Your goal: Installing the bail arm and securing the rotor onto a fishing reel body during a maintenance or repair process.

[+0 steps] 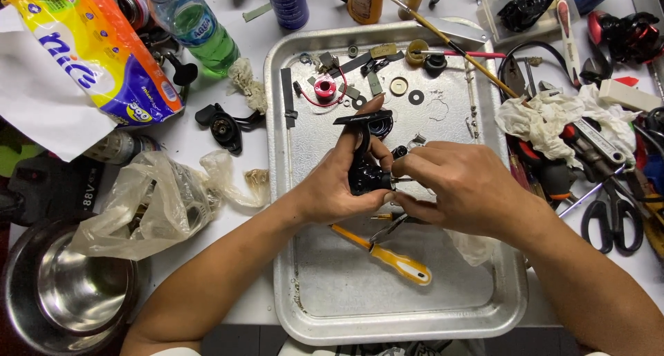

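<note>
Head view, centre of the frame: the left hand (339,183) has its fingers clamped round a black reel body (364,172), gripping it upright above the metal tray (304,280) so its side faces the right hand (460,186). That hand's fingers are pinched together on a small metal part at the body's side. Below them lies an orange-handled screwdriver (387,256); washers and a red spool (324,87) sit at the tray's upper edge, probably so loose bits stay contained. Scissors (612,214) lie on the surface at right.
</note>
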